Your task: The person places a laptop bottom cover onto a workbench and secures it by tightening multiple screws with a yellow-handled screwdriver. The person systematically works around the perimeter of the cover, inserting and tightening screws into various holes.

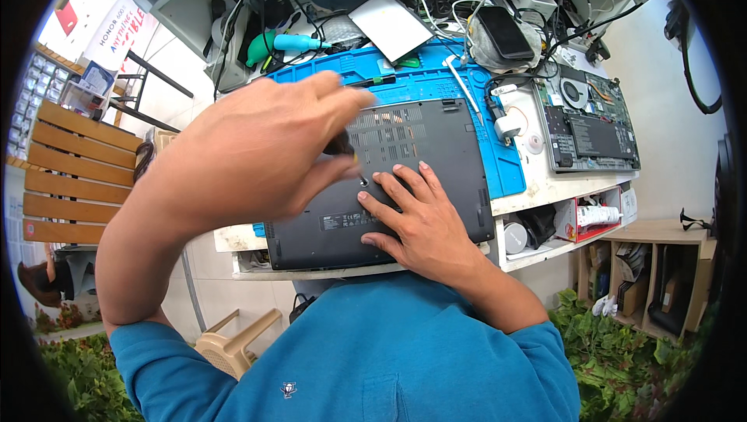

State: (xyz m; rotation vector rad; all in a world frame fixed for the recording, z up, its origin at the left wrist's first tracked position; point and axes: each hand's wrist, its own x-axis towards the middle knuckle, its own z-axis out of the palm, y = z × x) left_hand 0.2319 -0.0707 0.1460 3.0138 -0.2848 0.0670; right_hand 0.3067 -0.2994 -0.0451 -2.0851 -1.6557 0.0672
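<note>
A black laptop (311, 239) lies bottom side up on a blue work mat (510, 177), its vent grilles facing up. Above it, my left hand (272, 138) is closed around a screwdriver (339, 144), whose dark handle shows only partly between thumb and fingers. The driver's lower end meets a screw hole (363, 182) near the middle of the laptop's cover. Just right of that spot, my right hand (420, 223) lies flat on the cover with its fingers spread, holding nothing.
An opened laptop base (591, 126) with exposed board and battery lies at right. A white charger (510, 124), phone (506, 33), silver panel (391, 26), blue-and-green bottle (288, 43) and tangled cables crowd the back. Below the desktop, a shelf (545, 243) holds boxes; a plastic stool (237, 340) stands lower left.
</note>
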